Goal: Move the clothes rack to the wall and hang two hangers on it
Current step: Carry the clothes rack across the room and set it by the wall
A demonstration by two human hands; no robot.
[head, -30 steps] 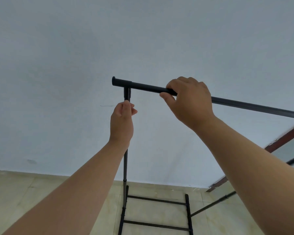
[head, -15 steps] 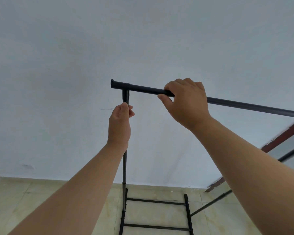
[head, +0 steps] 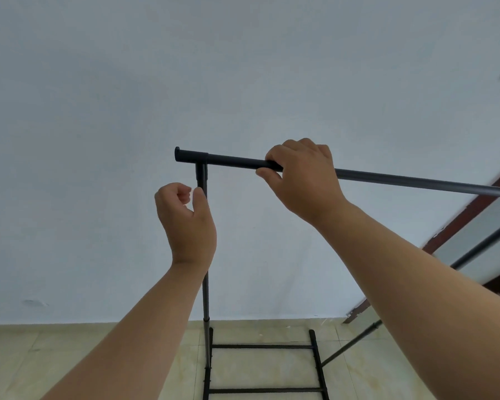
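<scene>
Pale blue-white painted wall (head: 243,82) fills most of the view, far side. Beige tiled floor (head: 55,356) runs along the bottom, meeting the wall at a straight line. Dark red-brown door frame (head: 474,209) at the right edge, slanted by the wide lens.

Black metal tube clothes rack (head: 234,161) stands close in front of the wall, centre of the view. Top rail horizontal, capped end at left, running off the right edge. One upright post (head: 205,298) drops from a T-joint near the rail's left end to the floor. Base with two crossbars (head: 261,347) sits on the tiles at bottom centre. Second thin black post visible far right, low, partly behind the right forearm.

Right hand (head: 303,180) is on the top rail right of the T-joint, fingers (head: 272,157) curled over the top, thumb underneath, gripping it. Left hand (head: 185,220) is just left of the upright post below the T-joint, fingers loosely curled inward with a narrow gap to the thumb, holding nothing; thumb tip overlaps the post, cannot tell if touching. Both forearms bare, reaching in from the near bottom edge.

No hangers in view on the rail.
</scene>
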